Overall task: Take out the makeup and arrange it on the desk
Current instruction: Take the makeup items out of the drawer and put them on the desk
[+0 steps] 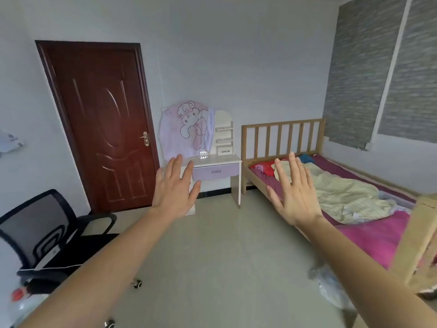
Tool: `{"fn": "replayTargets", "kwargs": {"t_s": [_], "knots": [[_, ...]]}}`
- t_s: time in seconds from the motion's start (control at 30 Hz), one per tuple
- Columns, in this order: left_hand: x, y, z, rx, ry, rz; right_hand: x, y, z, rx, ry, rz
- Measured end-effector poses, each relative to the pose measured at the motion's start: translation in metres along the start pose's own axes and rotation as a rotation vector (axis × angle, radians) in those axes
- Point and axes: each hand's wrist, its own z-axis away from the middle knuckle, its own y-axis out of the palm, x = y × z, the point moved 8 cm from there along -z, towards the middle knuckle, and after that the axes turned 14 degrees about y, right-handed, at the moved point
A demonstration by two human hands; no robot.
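**Fig. – Head view: both hands raised, fingers spread, nothing held.**
L hand (173, 188) at centre-left and R hand (296, 197) at centre-right, fingers straight, gripping nothing. Desk (217, 159), a white vanity w/ lilac drawer (215, 172), stands at frame centre by far wall, between brown door (106, 129) and wooden bed (283, 138), well beyond both hands; L fingertips overlap its left edge in the picture. Small shiny items (203, 155) on desktop, too small to tell if makeup. Black chair (40, 230) lower left.

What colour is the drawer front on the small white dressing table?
Pale purple drawer front with a small metal handle; the head view shows it best.
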Motion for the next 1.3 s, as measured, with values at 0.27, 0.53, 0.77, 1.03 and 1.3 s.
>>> {"fn": "replayTargets", "kwargs": {"t_s": [0.27, 0.53, 0.77, 1.03, 1.3], "knots": [[0.073, 0.123, -0.038, 0.037, -0.001, 0.003, 0.044, 0.148, -0.065, 0.058, -0.024, 0.060], [0.170, 0.244, -0.127, 0.061, 0.021, 0.071, 0.107, 0.300, -0.187, 0.181, -0.043, 0.163], [0.214, 0.379, -0.216, 0.167, -0.034, 0.179, 0.092, 0.407, -0.270, 0.219, -0.001, 0.162], [0.230, 0.575, -0.338, 0.248, 0.001, 0.214, 0.038, 0.584, -0.384, 0.287, 0.089, 0.148], [0.298, 0.697, -0.489, 0.275, -0.094, 0.241, 0.024, 0.712, -0.560, 0.368, 0.068, 0.115]]}}
